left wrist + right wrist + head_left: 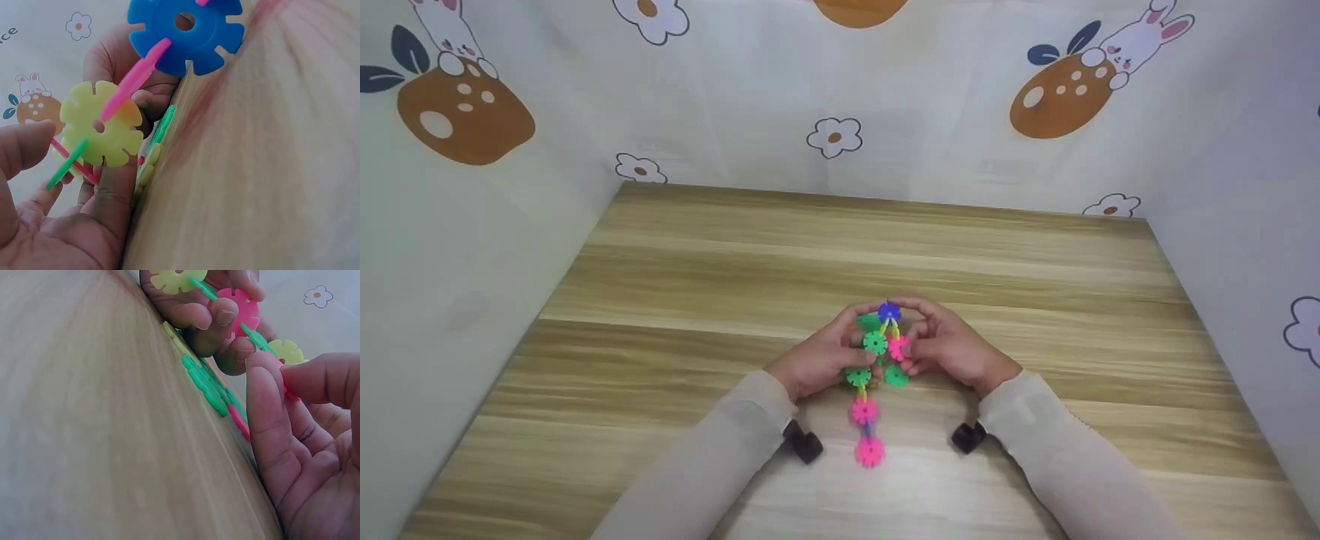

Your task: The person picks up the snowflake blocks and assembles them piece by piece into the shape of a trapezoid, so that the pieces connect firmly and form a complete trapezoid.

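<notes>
A chain of notched plastic discs hangs between the two hands, with a blue disc (889, 312) at its top and a pink disc (870, 451) at its lower end. My left hand (826, 355) holds the chain near a green disc (875, 343). In the left wrist view a yellow disc (115, 138) sits by the left fingers, joined by a pink piece to a blue disc (188, 36). My right hand (960, 351) pinches a pink disc (898, 347) between thumb and index finger; in the right wrist view, its fingers partly cover that disc.
Green discs (203, 385) and other coloured discs lie on the wooden table (720, 262) just beyond the hands. A patterned cloth (922, 97) stands behind the table, with pale panels at both sides. A black wrist device (968, 437) is at the right cuff.
</notes>
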`<action>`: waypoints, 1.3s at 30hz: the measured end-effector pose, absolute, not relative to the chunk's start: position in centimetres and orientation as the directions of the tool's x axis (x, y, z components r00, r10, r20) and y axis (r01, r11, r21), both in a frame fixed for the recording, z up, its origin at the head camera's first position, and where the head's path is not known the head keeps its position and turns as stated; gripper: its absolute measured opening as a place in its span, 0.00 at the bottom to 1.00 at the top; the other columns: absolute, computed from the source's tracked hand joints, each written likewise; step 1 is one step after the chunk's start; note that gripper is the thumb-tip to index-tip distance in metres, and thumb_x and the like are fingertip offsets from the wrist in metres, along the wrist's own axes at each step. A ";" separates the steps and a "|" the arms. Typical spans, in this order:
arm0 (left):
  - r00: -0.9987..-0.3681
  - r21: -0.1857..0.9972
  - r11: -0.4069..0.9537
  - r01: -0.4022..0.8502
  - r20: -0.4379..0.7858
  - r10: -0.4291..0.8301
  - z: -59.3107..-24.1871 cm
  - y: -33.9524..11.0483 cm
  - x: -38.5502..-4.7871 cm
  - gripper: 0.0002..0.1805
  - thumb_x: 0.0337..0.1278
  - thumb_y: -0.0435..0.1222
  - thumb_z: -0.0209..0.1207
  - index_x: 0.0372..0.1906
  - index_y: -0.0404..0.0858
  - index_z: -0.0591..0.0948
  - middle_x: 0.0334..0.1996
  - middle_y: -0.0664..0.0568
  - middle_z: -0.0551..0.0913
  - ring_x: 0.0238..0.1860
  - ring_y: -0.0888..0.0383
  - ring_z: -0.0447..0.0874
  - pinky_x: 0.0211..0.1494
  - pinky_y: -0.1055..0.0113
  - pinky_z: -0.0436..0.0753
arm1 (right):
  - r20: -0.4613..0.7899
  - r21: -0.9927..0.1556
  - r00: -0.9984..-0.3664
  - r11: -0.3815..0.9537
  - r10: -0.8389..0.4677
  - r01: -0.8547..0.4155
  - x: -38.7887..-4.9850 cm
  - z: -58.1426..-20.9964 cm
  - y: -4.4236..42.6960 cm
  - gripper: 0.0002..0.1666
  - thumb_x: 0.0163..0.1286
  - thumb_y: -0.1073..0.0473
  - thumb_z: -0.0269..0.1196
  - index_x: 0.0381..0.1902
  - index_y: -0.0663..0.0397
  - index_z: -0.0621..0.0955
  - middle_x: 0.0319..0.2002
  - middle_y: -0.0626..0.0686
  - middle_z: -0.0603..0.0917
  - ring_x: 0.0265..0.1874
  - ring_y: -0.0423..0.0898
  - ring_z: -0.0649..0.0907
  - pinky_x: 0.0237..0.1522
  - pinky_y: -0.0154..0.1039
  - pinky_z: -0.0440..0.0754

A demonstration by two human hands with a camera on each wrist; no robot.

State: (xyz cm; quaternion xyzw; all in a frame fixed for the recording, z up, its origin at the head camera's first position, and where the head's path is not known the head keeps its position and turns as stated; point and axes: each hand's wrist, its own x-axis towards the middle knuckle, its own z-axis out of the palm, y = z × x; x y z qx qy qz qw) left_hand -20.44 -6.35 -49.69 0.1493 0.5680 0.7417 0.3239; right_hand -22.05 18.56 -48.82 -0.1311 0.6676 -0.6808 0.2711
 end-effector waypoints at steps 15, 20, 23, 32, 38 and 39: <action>-0.729 0.945 -0.110 -0.309 -0.161 0.666 -49.5 -6.5 -20.3 0.40 0.74 0.24 0.54 0.82 0.53 0.56 0.52 0.42 0.81 0.39 0.54 0.84 0.48 0.61 0.88 | -0.185 -0.979 -0.832 0.022 -0.524 0.204 -21.9 -48.8 18.3 0.45 0.65 0.79 0.56 0.79 0.53 0.65 0.27 0.50 0.81 0.23 0.43 0.86 0.32 0.39 0.91; -0.745 0.936 -0.138 -0.324 -0.163 0.647 -49.5 -6.4 -20.3 0.41 0.73 0.23 0.54 0.82 0.51 0.56 0.52 0.42 0.81 0.39 0.54 0.84 0.47 0.61 0.88 | -0.176 -0.979 -0.838 0.003 -0.517 0.204 -21.8 -48.9 18.1 0.44 0.67 0.78 0.56 0.80 0.53 0.65 0.29 0.50 0.81 0.24 0.42 0.85 0.34 0.38 0.91; -0.759 0.928 -0.152 -0.340 -0.175 0.627 -49.5 -6.3 -20.4 0.42 0.70 0.21 0.53 0.81 0.51 0.56 0.55 0.42 0.80 0.39 0.54 0.84 0.48 0.61 0.89 | -0.173 -0.980 -0.836 0.004 -0.521 0.200 -21.9 -48.9 18.1 0.45 0.68 0.77 0.57 0.81 0.54 0.63 0.30 0.50 0.81 0.24 0.42 0.85 0.34 0.38 0.91; -0.799 0.913 -0.115 -0.392 -0.277 0.533 -49.2 -6.2 -20.3 0.43 0.64 0.24 0.49 0.83 0.51 0.58 0.64 0.43 0.71 0.37 0.56 0.79 0.46 0.61 0.90 | -0.159 -0.987 -0.914 0.072 -0.373 0.142 -22.2 -48.9 18.1 0.31 0.73 0.71 0.56 0.73 0.64 0.69 0.32 0.51 0.81 0.20 0.41 0.81 0.25 0.34 0.86; -0.795 0.912 -0.136 -0.387 -0.255 0.550 -49.1 -6.3 -20.2 0.42 0.59 0.25 0.47 0.81 0.48 0.61 0.57 0.46 0.74 0.37 0.57 0.79 0.47 0.62 0.89 | -0.214 -0.931 -0.895 0.360 -0.392 0.064 -22.3 -48.6 18.0 0.24 0.72 0.68 0.60 0.66 0.62 0.80 0.23 0.50 0.78 0.18 0.41 0.77 0.22 0.34 0.83; -0.795 0.912 -0.140 -0.385 -0.251 0.552 -49.2 -6.3 -20.2 0.42 0.59 0.25 0.47 0.80 0.48 0.61 0.56 0.47 0.74 0.37 0.57 0.78 0.46 0.62 0.89 | -0.224 -0.914 -0.887 0.402 -0.404 0.048 -22.2 -48.6 18.0 0.24 0.72 0.67 0.61 0.65 0.59 0.82 0.23 0.49 0.78 0.17 0.41 0.76 0.22 0.34 0.82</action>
